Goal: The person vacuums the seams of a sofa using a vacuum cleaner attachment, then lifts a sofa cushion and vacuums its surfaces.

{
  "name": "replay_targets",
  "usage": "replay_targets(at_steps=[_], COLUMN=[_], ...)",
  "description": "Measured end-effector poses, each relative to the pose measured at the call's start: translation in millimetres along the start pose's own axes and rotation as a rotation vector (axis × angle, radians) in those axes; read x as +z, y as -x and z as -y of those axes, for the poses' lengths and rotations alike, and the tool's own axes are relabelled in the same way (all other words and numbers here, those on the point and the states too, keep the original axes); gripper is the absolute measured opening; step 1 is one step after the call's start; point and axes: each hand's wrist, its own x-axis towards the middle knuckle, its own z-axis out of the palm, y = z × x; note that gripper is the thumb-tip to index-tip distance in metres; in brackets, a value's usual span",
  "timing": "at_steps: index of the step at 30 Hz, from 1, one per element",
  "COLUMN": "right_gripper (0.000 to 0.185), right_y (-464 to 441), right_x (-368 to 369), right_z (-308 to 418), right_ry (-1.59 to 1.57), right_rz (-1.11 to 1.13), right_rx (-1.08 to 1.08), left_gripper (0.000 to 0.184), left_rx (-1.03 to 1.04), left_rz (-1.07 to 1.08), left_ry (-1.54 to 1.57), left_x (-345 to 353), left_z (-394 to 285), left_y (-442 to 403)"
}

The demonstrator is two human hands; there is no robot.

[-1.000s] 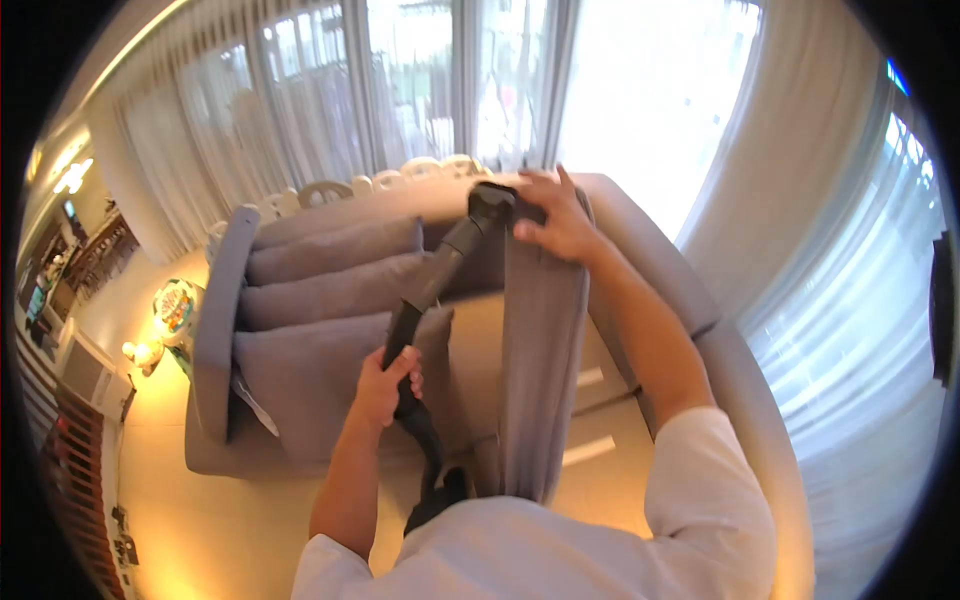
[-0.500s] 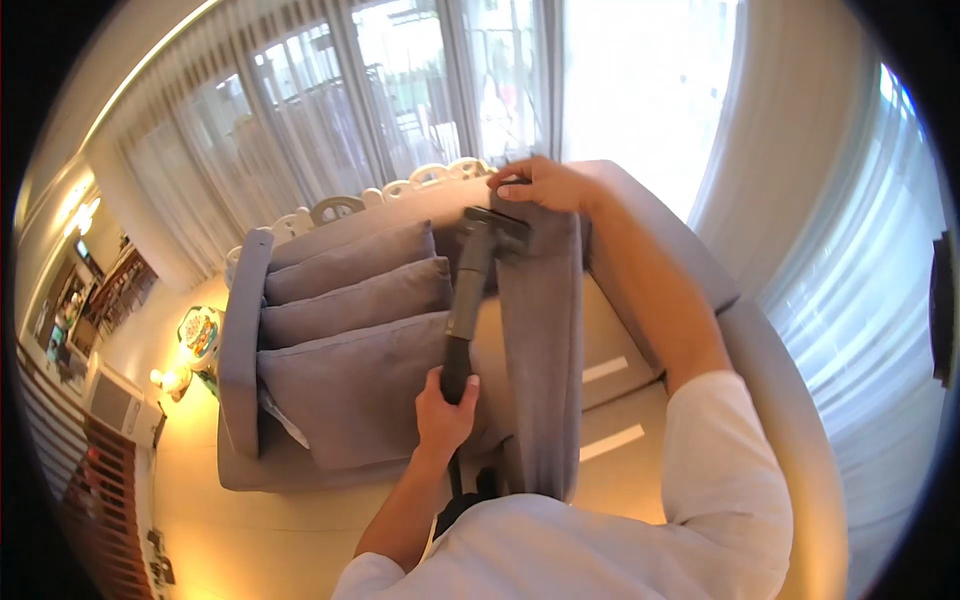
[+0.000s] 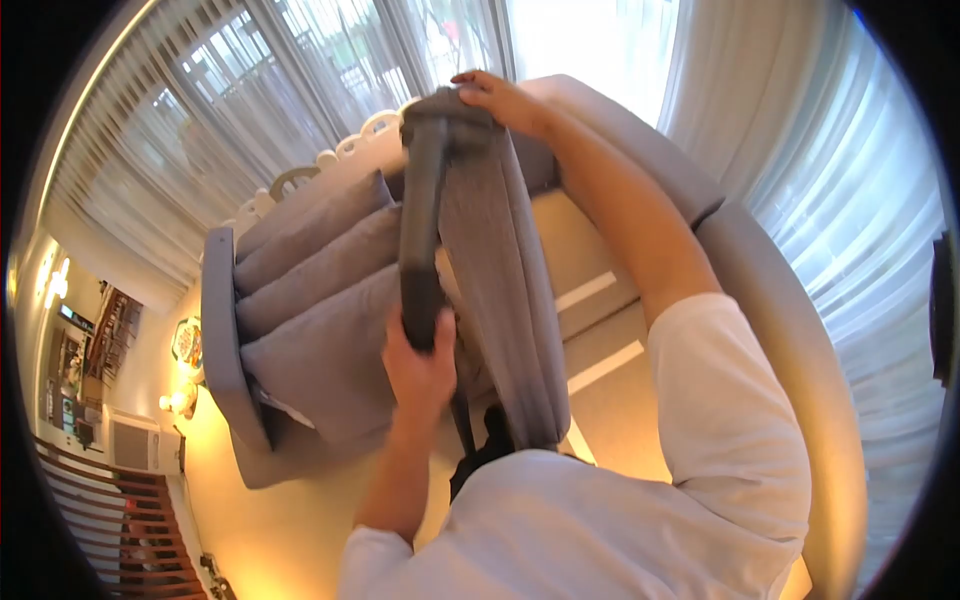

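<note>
My left hand (image 3: 420,365) is closed around the dark handle of a vacuum cleaner wand (image 3: 422,205). The wand points away from me, and its wide nozzle (image 3: 450,118) rests at the top end of a grey sofa cushion (image 3: 505,300). That cushion stands on its edge on the sofa. My right hand (image 3: 497,103) grips the cushion's far upper corner, its fingertips and thumb right beside the nozzle. Part of that grip is hidden behind the nozzle.
Several grey cushions (image 3: 320,330) lean against one another at the left, by the sofa's armrest (image 3: 235,340). The sofa's backrest (image 3: 640,150) curves round to the right, beside the bare seat base (image 3: 610,350). Sheer curtains (image 3: 300,100) hang behind.
The wand and nozzle have swung up to the cushion's top end, beside my right hand. The cushion leans more to the left, and my view has shifted.
</note>
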Motion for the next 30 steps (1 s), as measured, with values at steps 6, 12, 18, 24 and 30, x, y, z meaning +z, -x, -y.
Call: replay_targets(at_steps=[6, 12, 18, 24, 30], right_gripper=[0.035, 0.045, 0.044, 0.053, 0.043], right_y=[9, -12, -12, -7, 3], right_x=[16, 11, 1, -12, -13], right_z=[-2, -22, -20, -14, 0], right_ry=[-0.172, -0.146, -0.128, -0.053, -0.059], right_rz=[-0.14, -0.165, -0.18, -0.193, -0.2], right_rx=[0.02, 0.003, -0.037, -0.024, 0.124], left_gripper=[0.034, 0.033, 0.034, 0.029, 0.027], left_rx=[-0.023, 0.006, -0.152, -0.171, -0.015], left_rz=[0.086, 0.088, 0.237, 0.363, 0.155], left_ry=[-0.075, -0.178, -0.222, -0.378, -0.166], left_x=[22, 26, -1, -72, -77], left_z=[-29, 23, 62, 93, 20], left_y=[-53, 17, 96, 150, 65])
